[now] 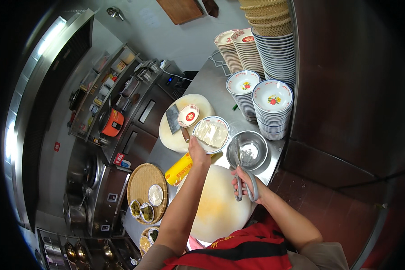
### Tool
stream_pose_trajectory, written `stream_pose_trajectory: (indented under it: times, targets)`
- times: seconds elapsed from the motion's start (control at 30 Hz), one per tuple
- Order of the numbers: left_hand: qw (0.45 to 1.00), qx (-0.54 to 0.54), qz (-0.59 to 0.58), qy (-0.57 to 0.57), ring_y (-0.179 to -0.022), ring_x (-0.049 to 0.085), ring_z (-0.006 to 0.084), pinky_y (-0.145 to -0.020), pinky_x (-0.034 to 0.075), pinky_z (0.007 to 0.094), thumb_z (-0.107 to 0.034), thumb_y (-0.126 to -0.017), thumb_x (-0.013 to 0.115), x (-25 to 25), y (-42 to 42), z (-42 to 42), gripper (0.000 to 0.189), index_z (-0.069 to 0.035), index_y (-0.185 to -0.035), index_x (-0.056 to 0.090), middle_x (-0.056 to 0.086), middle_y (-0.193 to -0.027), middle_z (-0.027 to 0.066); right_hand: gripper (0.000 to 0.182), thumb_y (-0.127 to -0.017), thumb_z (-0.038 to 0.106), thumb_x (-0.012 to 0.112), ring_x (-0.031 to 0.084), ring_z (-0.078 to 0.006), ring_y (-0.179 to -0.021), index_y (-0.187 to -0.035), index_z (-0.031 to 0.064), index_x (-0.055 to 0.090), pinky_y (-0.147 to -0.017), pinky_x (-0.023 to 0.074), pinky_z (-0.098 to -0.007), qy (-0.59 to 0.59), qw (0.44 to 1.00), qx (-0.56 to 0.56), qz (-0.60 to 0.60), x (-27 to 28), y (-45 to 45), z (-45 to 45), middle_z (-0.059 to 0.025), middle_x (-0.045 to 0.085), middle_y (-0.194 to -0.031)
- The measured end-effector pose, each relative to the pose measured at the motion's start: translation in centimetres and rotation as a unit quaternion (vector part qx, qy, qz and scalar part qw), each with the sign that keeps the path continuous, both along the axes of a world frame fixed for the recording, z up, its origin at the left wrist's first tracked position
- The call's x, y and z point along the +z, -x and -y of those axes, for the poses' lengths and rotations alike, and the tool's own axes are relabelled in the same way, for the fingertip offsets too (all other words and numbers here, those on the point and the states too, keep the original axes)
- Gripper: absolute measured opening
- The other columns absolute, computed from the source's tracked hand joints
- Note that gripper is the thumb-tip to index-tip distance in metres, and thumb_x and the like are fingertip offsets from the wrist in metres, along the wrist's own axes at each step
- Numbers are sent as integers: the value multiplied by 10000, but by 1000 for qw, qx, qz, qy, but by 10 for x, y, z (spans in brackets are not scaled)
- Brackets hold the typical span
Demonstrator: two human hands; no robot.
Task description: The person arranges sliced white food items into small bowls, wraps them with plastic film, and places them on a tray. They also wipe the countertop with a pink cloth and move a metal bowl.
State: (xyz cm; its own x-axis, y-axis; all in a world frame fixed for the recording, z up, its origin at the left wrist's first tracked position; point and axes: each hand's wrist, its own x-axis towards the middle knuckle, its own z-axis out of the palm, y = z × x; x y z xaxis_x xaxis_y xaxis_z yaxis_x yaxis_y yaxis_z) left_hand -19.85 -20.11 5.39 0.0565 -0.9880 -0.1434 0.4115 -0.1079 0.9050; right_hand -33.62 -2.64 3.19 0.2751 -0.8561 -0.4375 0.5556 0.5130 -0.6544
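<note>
My left hand (199,152) grips the near rim of a white bowl with a blue edge (228,139). In that bowl lies a pale, slab-like food under shiny clear plastic (210,133); its exact kind is unclear. Scissors with grey handles (255,192) are in my right hand (245,182), the blades pointing away from me over a stainless steel bowl (264,158). Something clear, perhaps plastic film, sits inside the steel bowl. Beyond my left hand, a cleaver (172,118) and a small patterned dish (189,115) rest on a round chopping board (171,141).
A second round board (219,206) lies close to me, beside a yellow printed roll (179,170). Left of it is a woven tray (138,182) with small food bowls. Tall stacks of bowls (272,114) and plates (244,50) stand far right, near a dark panel (330,84).
</note>
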Motion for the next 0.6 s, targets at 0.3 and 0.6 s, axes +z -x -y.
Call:
stream_pose_trajectory:
  times: [0.3,0.6]
  targets:
    - [998,-59,-2,-8,-1153,555,258,-1008,440,363,-297,-1022,338,-19,-20,16,422,14,-1290,437,539,-1272,149,536,-885,513,596,431,-72,-495,-1024,-3,549,-431,361,-202,-7,986,-156,55,4,11,30,18,466,-656]
    - [993,-113,24,-5,-1187,535,267,-1029,416,368,-299,-1034,304,7,-22,16,452,21,-1339,398,507,-1329,156,637,-919,584,476,498,-96,-755,-1266,50,455,-658,471,-263,14,1000,-20,-17,-3,7,18,-6,505,-869]
